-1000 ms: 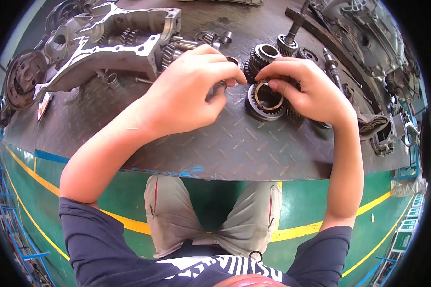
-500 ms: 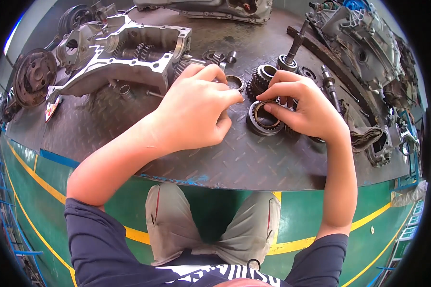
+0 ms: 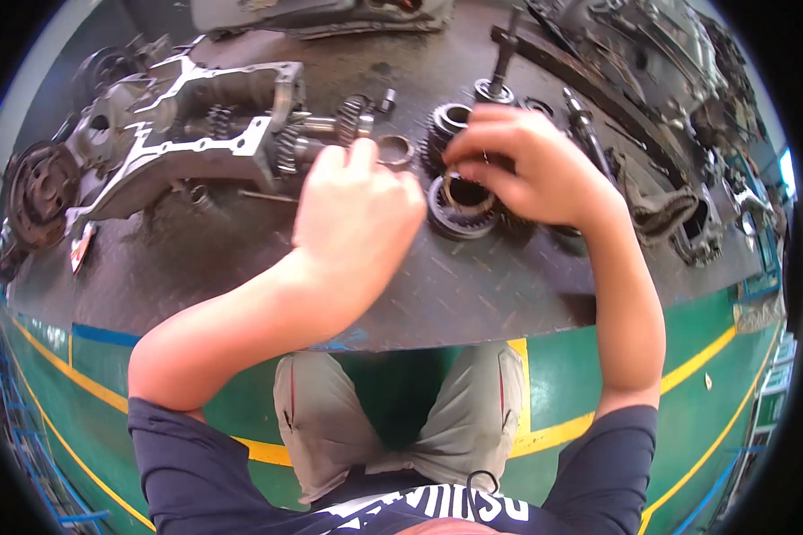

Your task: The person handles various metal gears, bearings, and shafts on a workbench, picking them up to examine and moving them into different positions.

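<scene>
My right hand (image 3: 540,169) is bent over a cluster of gears right of centre. Its thumb and fingers pinch a thin brass-coloured ring (image 3: 467,201), which sits tilted over a toothed steel gear ring (image 3: 459,225). My left hand (image 3: 361,214) is closed, back upward, left of that ring; its fingertips are hidden, so what they hold, if anything, does not show. Just beyond its knuckles lies a plain metal ring (image 3: 396,150). Behind my right fingers stands a gear stack (image 3: 446,125). A gear on a shaft (image 3: 354,116) lies beyond my left hand.
An open gearbox housing (image 3: 201,143) with gears inside takes up the table's left. A brake drum (image 3: 45,192) stands at the far left. Towards the right are a splined shaft (image 3: 589,134), a long dark bar (image 3: 589,89), a rag (image 3: 656,209) and large castings (image 3: 638,53).
The view has shifted. My left hand has turned so its back faces up, with fingers tucked under. My right hand's fingers have curled in more and the brass ring is tipped up.
</scene>
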`<state>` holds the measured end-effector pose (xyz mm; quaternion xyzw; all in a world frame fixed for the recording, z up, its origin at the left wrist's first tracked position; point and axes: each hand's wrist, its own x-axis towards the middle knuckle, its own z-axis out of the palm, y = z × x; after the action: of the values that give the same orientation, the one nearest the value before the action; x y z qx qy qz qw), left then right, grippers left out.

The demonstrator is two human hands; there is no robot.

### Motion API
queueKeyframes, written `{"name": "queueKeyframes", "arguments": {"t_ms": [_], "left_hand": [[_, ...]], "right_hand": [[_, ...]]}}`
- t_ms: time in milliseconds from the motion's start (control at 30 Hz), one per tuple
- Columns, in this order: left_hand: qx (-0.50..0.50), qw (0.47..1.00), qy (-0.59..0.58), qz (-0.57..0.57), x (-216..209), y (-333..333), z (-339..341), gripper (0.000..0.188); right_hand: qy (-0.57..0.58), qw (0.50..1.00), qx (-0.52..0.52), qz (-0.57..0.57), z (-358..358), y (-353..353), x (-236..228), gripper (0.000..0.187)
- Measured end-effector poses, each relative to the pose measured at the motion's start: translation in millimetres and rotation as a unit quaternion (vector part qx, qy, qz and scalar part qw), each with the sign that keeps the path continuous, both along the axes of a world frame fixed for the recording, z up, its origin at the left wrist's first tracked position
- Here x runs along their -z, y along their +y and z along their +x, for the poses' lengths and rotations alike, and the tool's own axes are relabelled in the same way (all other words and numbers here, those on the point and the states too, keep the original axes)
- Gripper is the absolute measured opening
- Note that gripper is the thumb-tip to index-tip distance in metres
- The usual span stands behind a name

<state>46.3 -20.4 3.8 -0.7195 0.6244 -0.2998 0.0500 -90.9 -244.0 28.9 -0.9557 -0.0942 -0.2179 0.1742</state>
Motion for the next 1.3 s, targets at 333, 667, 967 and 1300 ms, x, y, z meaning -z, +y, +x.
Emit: {"name": "queueKeyframes", "arguments": {"t_ms": [333,667,967,1300], "left_hand": [[0.159,0.961,0.218,-0.059,0.5,17.4,19.9,0.042],[0.193,0.926,0.307,-0.107,9.4,4.9,37.4,0.040],[0.165,0.932,0.315,-0.069,7.2,6.5,30.9,0.037],[0.204,0.917,0.309,-0.150,-2.2,4.9,32.7,0.035]], "right_hand": [[-0.014,0.997,0.015,0.075,-2.8,8.9,-7.6,0.019],[0.204,0.955,-0.060,0.206,-9.9,5.7,-5.9,0.033],[0.113,0.987,-0.041,0.107,-6.3,0.4,-0.5,0.042],[0.148,0.983,-0.085,0.069,-7.9,5.3,3.2,0.019]]}}
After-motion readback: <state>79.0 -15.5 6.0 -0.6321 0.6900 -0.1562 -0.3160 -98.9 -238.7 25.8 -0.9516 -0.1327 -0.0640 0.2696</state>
